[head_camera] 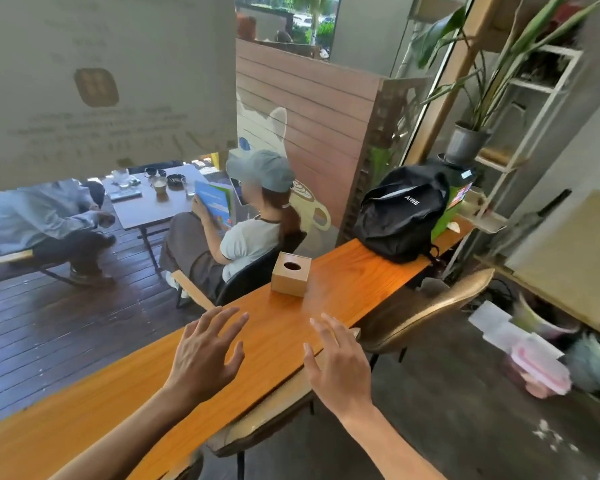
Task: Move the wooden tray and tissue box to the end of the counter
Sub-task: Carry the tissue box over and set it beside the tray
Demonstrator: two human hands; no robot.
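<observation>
A small cube-shaped wooden tissue box (pixel 290 274) with an oval hole on top stands on the long orange wooden counter (pixel 347 282), near its far edge. My left hand (pixel 205 355) hovers over the counter with fingers spread, a short way in front of the box. My right hand (pixel 340 362) hangs open over the counter's near edge, also holding nothing. Both hands are apart from the box. No wooden tray shows in this view.
A black backpack (pixel 400 213) lies on the counter's far right end, next to a green item (pixel 452 209). Tan chairs (pixel 426 310) sit under the near edge. A seated person in a cap (pixel 253 216) is just beyond the counter. Potted plant (pixel 468 143) and shelf stand right.
</observation>
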